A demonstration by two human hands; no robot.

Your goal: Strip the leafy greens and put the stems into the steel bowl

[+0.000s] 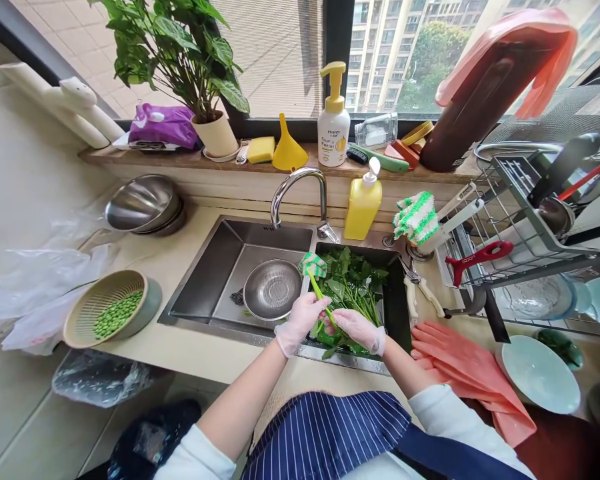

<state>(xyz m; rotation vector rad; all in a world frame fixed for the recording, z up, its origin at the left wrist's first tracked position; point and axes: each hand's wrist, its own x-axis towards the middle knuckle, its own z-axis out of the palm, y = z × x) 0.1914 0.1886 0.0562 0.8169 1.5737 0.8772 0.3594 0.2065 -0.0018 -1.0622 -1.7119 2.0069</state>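
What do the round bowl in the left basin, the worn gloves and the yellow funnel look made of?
Round bowl: metal, probably stainless steel, given its grey sheen. Worn gloves: thin plastic or vinyl, apparently, being translucent and wrinkled. Yellow funnel: likely plastic, with a smooth finish and even colour.

cream counter (195, 348): steel bowls (143, 205), pea colander (91, 307), coral gloves (467, 363).
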